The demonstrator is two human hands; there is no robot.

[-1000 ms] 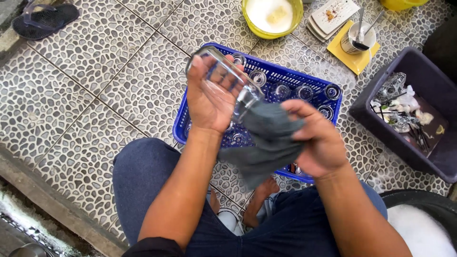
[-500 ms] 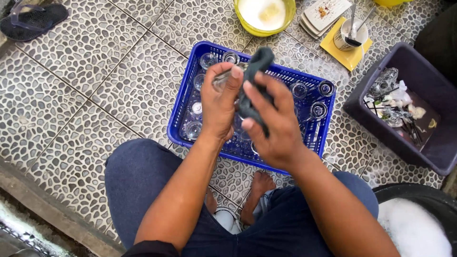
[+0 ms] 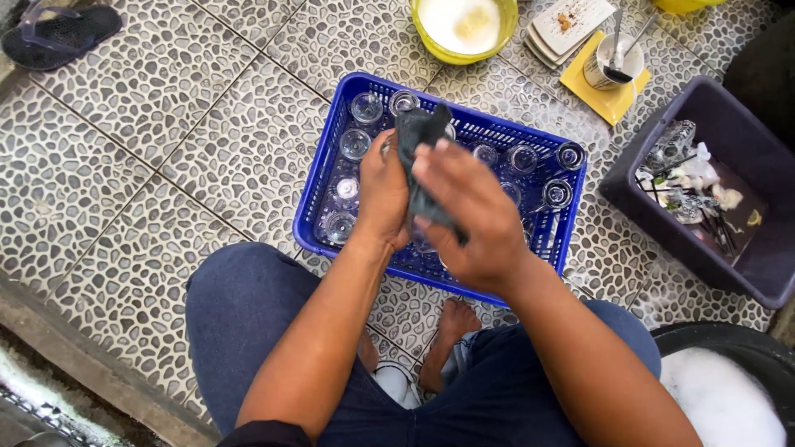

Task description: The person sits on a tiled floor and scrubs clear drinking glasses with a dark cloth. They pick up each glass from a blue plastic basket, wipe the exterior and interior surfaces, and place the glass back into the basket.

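Observation:
My left hand [image 3: 383, 194] grips a clear drinking glass [image 3: 387, 147], mostly hidden by my fingers and the cloth. My right hand [image 3: 472, 217] presses a dark grey cloth [image 3: 421, 136] against the glass, wrapped over it. Both hands hover above a blue plastic crate [image 3: 318, 178] on the pebbled floor. Several clear glasses [image 3: 355, 142] stand inside the crate, along its left side and back row.
A yellow bowl [image 3: 464, 26] sits beyond the crate, beside stacked plates [image 3: 571, 25] and a metal cup [image 3: 613, 62] on a yellow sponge cloth. A dark purple tub [image 3: 745, 165] of cutlery stands right. A sudsy black basin [image 3: 729, 397] is lower right. A sandal [image 3: 54, 33] lies upper left.
The glass was held high and sideways with the cloth below it. Both hands have since lowered over the crate, and the cloth now covers the glass.

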